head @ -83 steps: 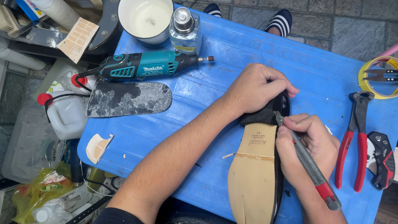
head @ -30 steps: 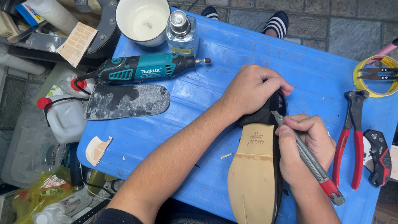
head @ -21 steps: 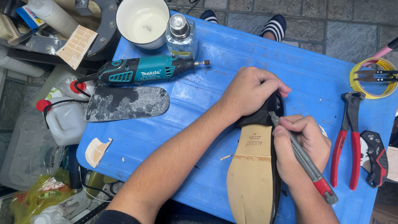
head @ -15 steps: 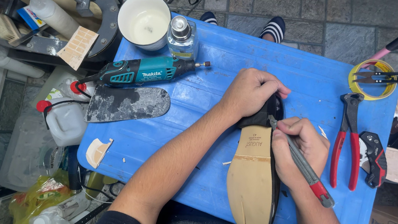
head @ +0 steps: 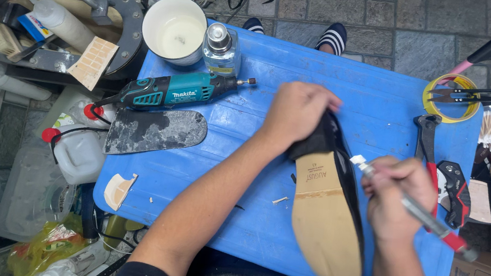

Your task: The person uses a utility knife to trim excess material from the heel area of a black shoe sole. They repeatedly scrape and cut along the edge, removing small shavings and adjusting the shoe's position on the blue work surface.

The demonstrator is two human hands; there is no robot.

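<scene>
Since the earlier frames the right hand (head: pixel 397 197) has drawn a little away from the heel end, so its knife tip now sits just off the sole's edge, while the left hand (head: pixel 299 110) stays clamped where it was. The blue table (head: pixel 235 218) carries the black shoe (head: pixel 326 220), which lies sole-up near its front-right part, the tan sole facing the camera; the upper is mostly hidden beneath it and the heel is covered by the left hand's curled fingers. The left forearm stretches diagonally across the table, wrist bent down over the heel. The right hand's fingers are wrapped tight around a slim metal craft knife (head: pixel 417 210) with a red band, slanting down to the right. The blade tip is blurred and hard to make out.
</scene>
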